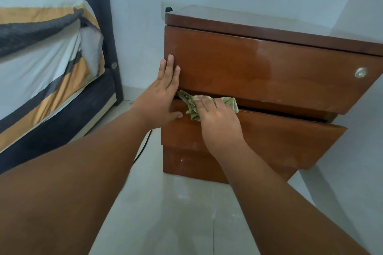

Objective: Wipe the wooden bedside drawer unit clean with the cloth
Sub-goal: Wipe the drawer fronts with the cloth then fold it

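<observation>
The wooden bedside drawer unit (259,72) stands on the floor against the wall, with two glossy brown drawer fronts. A round metal knob (360,72) sits at the right of the upper front. My left hand (163,93) lies flat, fingers apart, against the left edge of the upper drawer front. My right hand (217,118) presses a crumpled green cloth (191,105) into the gap between the two drawers, near their left end. Part of the cloth is hidden under my fingers.
A bed with a striped sheet (45,54) and a dark base stands at the left. A black cable (143,147) runs on the pale tiled floor (176,213) beside the unit. A wall socket (168,8) shows behind the unit's top.
</observation>
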